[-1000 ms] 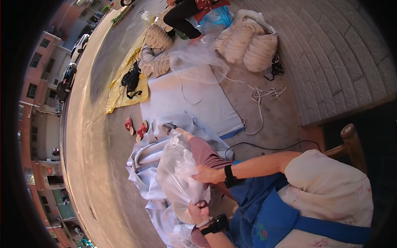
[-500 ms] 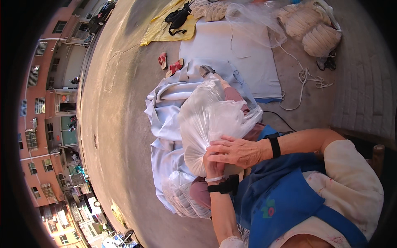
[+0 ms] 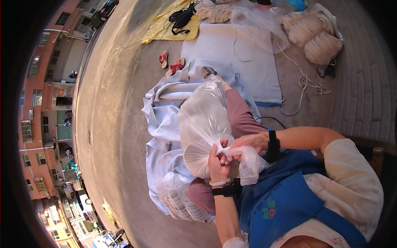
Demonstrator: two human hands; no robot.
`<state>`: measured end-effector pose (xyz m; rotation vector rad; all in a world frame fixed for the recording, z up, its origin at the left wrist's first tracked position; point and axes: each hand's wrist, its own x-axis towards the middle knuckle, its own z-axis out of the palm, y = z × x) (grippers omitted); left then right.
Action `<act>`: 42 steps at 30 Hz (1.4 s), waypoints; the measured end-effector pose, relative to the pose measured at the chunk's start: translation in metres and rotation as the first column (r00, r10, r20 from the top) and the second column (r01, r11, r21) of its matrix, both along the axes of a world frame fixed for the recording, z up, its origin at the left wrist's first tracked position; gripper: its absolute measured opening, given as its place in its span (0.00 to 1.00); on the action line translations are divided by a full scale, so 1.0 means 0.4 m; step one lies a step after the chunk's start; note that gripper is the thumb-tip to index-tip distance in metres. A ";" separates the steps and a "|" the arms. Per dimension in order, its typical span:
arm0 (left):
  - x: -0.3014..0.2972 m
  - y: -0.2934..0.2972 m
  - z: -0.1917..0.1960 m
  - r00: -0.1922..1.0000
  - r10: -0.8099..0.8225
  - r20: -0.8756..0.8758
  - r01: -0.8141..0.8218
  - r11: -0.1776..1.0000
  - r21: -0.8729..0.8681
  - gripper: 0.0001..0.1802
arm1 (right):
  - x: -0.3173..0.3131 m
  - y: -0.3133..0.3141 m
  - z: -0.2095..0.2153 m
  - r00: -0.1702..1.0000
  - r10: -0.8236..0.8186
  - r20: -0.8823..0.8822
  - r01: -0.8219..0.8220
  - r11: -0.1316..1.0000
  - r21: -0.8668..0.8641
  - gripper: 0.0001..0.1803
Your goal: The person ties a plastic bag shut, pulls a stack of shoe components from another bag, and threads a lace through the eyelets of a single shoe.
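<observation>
The person's blue apron [image 3: 273, 202] is nearest. Directly beyond it, the left hand [image 3: 217, 164] and the right hand [image 3: 251, 143] meet at the gathered neck of a translucent plastic bag [image 3: 202, 120]. Left grip: clamped around the neck. Right grip: clamped on the twisted film just beside the left fingers. The loose mouth of the bag [image 3: 251, 166] hangs from the right grip toward the apron.

The bag body is full and rounded; it lies between the legs, along the right edge of a crumpled grey-blue cloth [image 3: 163, 124]. A ribbed bundle in clear plastic [image 3: 180, 200] rests on the near end of this cloth.

Farther out, a pale flat sheet [image 3: 231, 45] lies on the ground. A pair of red sandals [image 3: 176, 66] sits off its left edge; a tangled white cord [image 3: 304, 82] lies off its right edge. Clear film [image 3: 258, 31] covers its far right corner. Beyond the far left corner, a yellow sheet [image 3: 154, 33] carries a black article [image 3: 182, 17]. Bagged beige bundles [image 3: 310, 33] stand beyond the cord.
</observation>
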<state>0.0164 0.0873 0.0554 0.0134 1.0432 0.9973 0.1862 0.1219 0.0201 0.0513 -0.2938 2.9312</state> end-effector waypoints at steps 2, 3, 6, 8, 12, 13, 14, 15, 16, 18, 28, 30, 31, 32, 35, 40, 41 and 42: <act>0.003 -0.008 0.006 0.998 0.016 0.067 -0.020 0.998 0.054 0.19 | -0.009 -0.050 0.004 0.988 -0.144 -0.048 0.146 0.988 0.046 0.12; -0.003 -0.015 -0.002 0.997 0.021 0.070 -0.024 0.999 0.049 0.19 | -0.013 -0.069 0.007 0.953 -0.285 -0.105 0.294 0.952 0.085 0.12; -0.033 -0.032 -0.020 0.994 -0.014 0.106 0.002 0.993 0.117 0.17 | -0.042 -0.092 -0.014 0.930 -0.228 -0.287 0.139 0.944 -0.301 0.13; -0.041 -0.030 -0.019 0.980 -0.104 0.169 0.065 0.972 0.224 0.15 | -0.042 -0.073 0.020 0.940 -0.118 -0.319 0.009 0.946 -0.324 0.13; 0.001 -0.023 -0.002 0.994 0.030 -0.108 -0.024 0.998 0.058 0.07 | 0.008 -0.099 0.032 0.974 -0.200 0.108 0.183 0.972 0.146 0.13; 0.006 -0.018 0.001 0.993 0.040 -0.109 -0.034 0.998 0.060 0.07 | 0.033 -0.112 0.027 0.863 -0.450 0.230 0.196 0.718 0.669 0.14; 0.016 -0.012 0.001 0.986 0.074 -0.149 -0.068 0.997 0.047 0.07 | 0.041 -0.118 0.002 0.872 -0.480 0.092 0.137 0.420 0.897 0.15; 0.023 -0.010 0.003 0.976 0.107 -0.189 -0.102 0.994 0.035 0.08 | 0.020 -0.118 -0.024 0.963 -0.242 0.117 0.109 0.750 0.653 0.16; 0.014 -0.015 0.001 0.975 0.116 -0.189 -0.112 0.993 0.035 0.08 | 0.022 -0.128 -0.011 0.971 -0.138 0.194 -0.038 0.713 0.700 0.16; -0.005 -0.023 -0.004 0.979 0.000 -0.204 0.002 1.000 0.009 0.10 | 0.025 -0.140 0.015 0.961 -0.033 0.276 -0.188 0.655 0.732 0.17; 0.009 -0.045 0.009 0.938 0.036 -0.345 0.013 0.990 0.140 0.08 | -0.011 0.023 0.198 0.693 -0.575 -0.434 -0.160 -0.710 0.686 0.36; 0.031 -0.030 0.013 0.917 0.047 -0.397 -0.013 0.996 0.088 0.08 | 0.012 0.060 0.152 0.721 -0.610 -0.329 -0.377 -0.743 0.553 0.31; 0.034 -0.028 0.015 0.903 0.046 -0.428 -0.024 0.998 0.057 0.08 | 0.018 0.071 0.142 0.724 -0.607 -0.328 -0.375 -0.745 0.552 0.31; 0.032 -0.027 0.006 0.903 0.049 -0.426 -0.027 0.998 0.057 0.08 | 0.023 0.079 0.131 0.768 -0.622 -0.153 -0.471 -0.711 0.522 0.29; 0.029 -0.024 -0.014 0.886 0.033 -0.463 -0.022 0.999 0.029 0.07 | 0.042 0.066 0.113 0.750 -0.649 0.127 -0.596 -0.580 0.555 0.22; 0.006 -0.020 -0.005 0.992 0.019 0.124 -0.040 0.984 0.173 0.12 | 0.103 0.028 0.074 0.800 -0.013 0.600 -0.210 0.930 0.300 0.16; 0.014 -0.024 0.005 0.992 0.018 0.126 -0.039 0.984 0.171 0.12 | 0.104 0.009 0.059 0.889 0.019 0.457 -0.097 0.984 0.148 0.17; 0.028 -0.030 0.019 0.994 0.034 0.104 -0.054 0.981 0.186 0.14 | 0.097 -0.017 0.035 0.914 0.037 0.404 -0.048 0.999 0.017 0.18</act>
